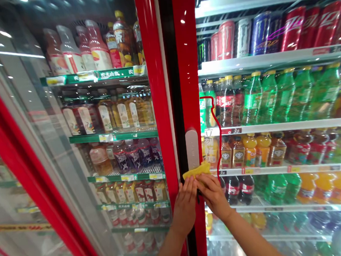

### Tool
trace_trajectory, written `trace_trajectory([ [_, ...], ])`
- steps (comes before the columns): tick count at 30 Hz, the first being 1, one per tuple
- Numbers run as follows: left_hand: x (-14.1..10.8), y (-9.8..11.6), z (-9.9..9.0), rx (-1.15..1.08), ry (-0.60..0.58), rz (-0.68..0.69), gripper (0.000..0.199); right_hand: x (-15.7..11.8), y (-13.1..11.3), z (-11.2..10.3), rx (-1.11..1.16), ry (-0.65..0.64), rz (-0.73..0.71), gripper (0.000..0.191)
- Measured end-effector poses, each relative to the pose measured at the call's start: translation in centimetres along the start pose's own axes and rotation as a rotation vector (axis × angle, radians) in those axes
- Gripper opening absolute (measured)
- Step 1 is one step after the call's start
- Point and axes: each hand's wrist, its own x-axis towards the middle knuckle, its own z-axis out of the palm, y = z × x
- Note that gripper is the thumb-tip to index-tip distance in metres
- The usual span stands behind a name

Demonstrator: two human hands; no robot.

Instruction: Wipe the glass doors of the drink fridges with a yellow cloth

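A yellow cloth (pixel 197 170) lies across the lower part of the pale door handle (pixel 192 148), on the red frame (pixel 190 78) of the right-hand cooler door. My left hand (pixel 184 204) is at the cloth's lower left edge, its fingers close together and pointing up onto it. Beside it, my right hand (pixel 214 194) has its fingers bent over the cloth's lower right part. Both hands touch the cloth and sit close together; my palms are hidden. A small dark item shows between the hands, too small to name.
Behind the right glass door stand shelves of green soda bottles (pixel 278 98) and drink cans (pixel 293 29). The left cooler, with its own red frame (pixel 156 85), holds juice bottles (pixel 99 44). A dark gap (pixel 172 84) runs between the doors.
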Motion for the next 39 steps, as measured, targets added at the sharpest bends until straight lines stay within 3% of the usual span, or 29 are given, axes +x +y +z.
trace_trajectory([
  [4, -1.4, 0.5, -0.1, 0.018, -0.041, -0.017, 0.075, -1.1, -0.1, -0.2, -0.004, -0.057, -0.028, 0.059],
  [7, -0.5, 0.9, -1.0, 0.036, -0.038, -0.044, 0.075, -0.7, 0.2, -1.0, -0.009, -0.089, -0.039, 0.060],
  [12, 4.4, 1.5, -2.1, -0.014, 0.080, -0.250, 0.071, 0.2, 1.8, -3.2, -0.044, -0.008, 0.042, 0.065],
  [17, 10.7, 1.4, -2.7, -0.464, 0.219, -0.587, 0.066, 0.0, 3.8, -6.2, -0.002, 0.109, 0.133, 0.062],
  [20, 13.7, 0.9, -3.1, -0.689, 0.234, -0.862, 0.047, -0.3, 4.7, -8.1, -0.004, 0.116, 0.171, 0.055],
  [22, 15.0, 0.7, -3.3, -0.734, 0.200, -0.936, 0.034, -0.3, 5.4, -9.4, -0.023, 0.111, 0.186, 0.051],
  [29, 16.8, 2.2, -3.5, -0.529, 0.183, -1.122, 0.022, 1.4, 8.5, -12.6, -0.140, 0.051, 0.161, 0.054],
  [39, 17.9, 3.3, -4.7, -0.304, 0.053, -1.213, 0.022, 1.7, 9.3, -11.4, -0.415, -0.137, 0.234, 0.063],
])
